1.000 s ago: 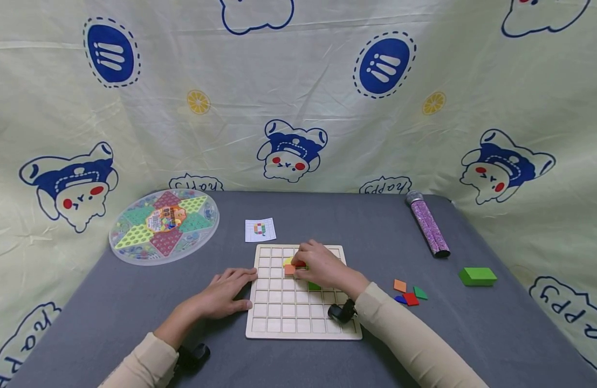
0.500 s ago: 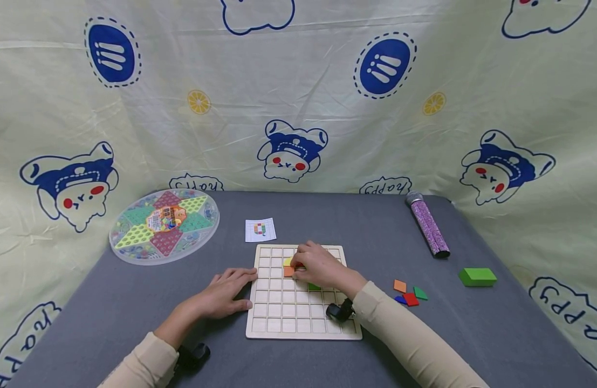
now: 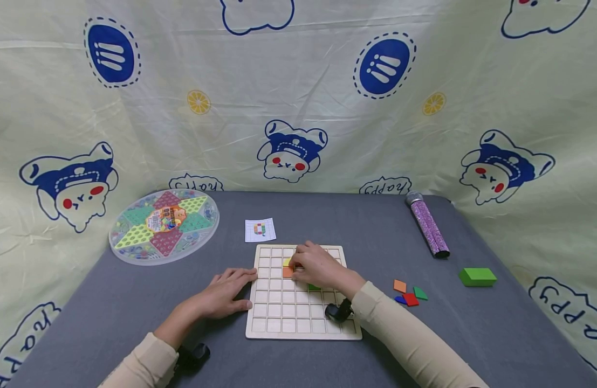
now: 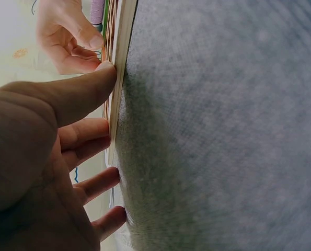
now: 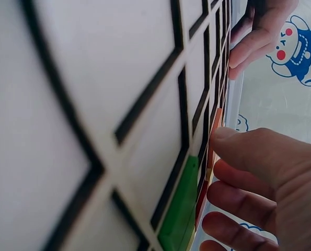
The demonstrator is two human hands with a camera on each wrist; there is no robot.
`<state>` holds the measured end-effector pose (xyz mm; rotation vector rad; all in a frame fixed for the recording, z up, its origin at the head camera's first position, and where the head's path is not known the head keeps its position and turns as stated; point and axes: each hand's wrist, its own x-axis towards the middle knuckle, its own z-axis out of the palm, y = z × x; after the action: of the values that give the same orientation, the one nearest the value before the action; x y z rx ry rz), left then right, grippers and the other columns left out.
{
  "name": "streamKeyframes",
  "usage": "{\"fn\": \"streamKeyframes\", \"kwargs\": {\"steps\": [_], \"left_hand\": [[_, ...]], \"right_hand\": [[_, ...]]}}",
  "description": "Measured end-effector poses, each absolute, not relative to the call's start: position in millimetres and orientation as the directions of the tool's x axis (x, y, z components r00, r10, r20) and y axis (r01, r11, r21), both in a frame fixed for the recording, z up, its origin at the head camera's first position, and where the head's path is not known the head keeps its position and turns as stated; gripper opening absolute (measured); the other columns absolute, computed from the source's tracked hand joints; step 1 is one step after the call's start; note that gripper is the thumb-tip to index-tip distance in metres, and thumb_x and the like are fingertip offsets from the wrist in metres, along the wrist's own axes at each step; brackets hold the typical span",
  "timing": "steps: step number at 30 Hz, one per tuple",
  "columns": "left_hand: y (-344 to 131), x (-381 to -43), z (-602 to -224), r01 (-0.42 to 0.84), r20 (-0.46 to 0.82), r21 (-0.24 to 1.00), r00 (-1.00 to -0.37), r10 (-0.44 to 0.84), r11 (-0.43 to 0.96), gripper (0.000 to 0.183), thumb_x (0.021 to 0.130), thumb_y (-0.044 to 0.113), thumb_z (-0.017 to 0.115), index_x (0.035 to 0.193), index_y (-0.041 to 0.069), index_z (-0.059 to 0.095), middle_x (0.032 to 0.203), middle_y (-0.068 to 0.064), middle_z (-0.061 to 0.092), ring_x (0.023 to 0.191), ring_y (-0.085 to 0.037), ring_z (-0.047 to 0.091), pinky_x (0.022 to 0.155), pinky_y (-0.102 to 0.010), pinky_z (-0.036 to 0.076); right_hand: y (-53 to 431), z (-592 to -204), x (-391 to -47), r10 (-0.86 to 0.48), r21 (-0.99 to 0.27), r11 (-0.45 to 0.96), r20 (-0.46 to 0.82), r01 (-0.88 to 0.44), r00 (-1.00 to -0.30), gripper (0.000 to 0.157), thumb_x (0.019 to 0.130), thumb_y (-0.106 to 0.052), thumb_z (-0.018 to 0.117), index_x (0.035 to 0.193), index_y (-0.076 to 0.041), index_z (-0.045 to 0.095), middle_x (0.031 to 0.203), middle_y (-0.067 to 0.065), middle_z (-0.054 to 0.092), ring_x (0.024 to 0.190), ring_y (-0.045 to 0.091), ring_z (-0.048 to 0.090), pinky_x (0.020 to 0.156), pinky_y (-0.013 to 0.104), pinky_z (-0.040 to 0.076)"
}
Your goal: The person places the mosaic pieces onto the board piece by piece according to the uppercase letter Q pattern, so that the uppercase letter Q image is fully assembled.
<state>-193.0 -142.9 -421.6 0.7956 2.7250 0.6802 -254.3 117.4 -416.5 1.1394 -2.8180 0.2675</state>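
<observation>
A wooden grid board (image 3: 288,326) lies on the grey cloth. Along its left edge my left hand (image 3: 225,293) rests with spread fingers, thumb and fingertips touching the rim. Over the upper squares, my right hand (image 3: 320,267) pinches an orange square tile (image 3: 288,272) between thumb and index finger, close on the grid. A yellow piece (image 3: 286,262) sits just behind that tile. Nearer the right wrist is a green piece (image 3: 314,286), partly under the hand. The right wrist view also shows a red piece (image 5: 201,201) beyond the green one, hidden from the head view.
To the right lie loose orange (image 3: 399,285), red (image 3: 411,299), blue (image 3: 400,299) and green (image 3: 420,293) tiles. A green block (image 3: 478,277) and a purple glittery microphone (image 3: 428,226) stand further right. Behind are a pattern card (image 3: 260,230) and a round game board (image 3: 133,215).
My right hand has shifted slightly left, and the orange tile has moved a little left and toward me with it. The red piece is now covered. My left hand has stayed put.
</observation>
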Motion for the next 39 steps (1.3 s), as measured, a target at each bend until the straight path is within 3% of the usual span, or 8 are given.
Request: {"fn": "streamKeyframes", "kwargs": {"steps": [12,19,39], "left_hand": [[-144,-193,-421,0.478,-0.059,0.481,-0.819,0.571,0.735,0.058,0.090,0.027,0.062,0.141,0.006,0.042,0.148,-0.010,0.038,0.134,-0.034,0.032,0.098,-0.057,0.027],[-144,-192,-421,0.484,-0.051,0.484,-0.816,0.575,0.729,0.058,0.090,0.027,0.063,0.140,0.006,0.042,0.147,-0.011,0.038,0.134,-0.034,0.032,0.098,-0.057,0.027],[-143,-193,-422,0.468,-0.062,0.486,-0.824,0.563,0.738,0.060,0.089,0.027,0.064,0.141,0.006,0.042,0.147,-0.009,0.039,0.134,-0.033,0.032,0.099,-0.058,0.026]], "right_hand": [[125,-408,-245,-0.658,-0.115,0.723,0.188,-0.681,-0.730,0.018,0.083,-0.025,0.070,0.097,-0.014,0.073,0.093,-0.002,0.064,0.086,0.015,0.050,0.076,0.030,0.040],[140,-399,-238,-0.604,-0.181,0.749,0.208,-0.637,-0.769,0.024,0.082,-0.029,0.073,0.100,-0.014,0.073,0.097,-0.001,0.062,0.094,0.017,0.051,0.080,0.035,0.042],[208,-400,-214,-0.512,-0.150,0.804,0.317,-0.575,-0.798,0.028,0.077,-0.029,0.077,0.099,-0.012,0.072,0.094,-0.001,0.061,0.086,0.014,0.048,0.075,0.034,0.041]]}}
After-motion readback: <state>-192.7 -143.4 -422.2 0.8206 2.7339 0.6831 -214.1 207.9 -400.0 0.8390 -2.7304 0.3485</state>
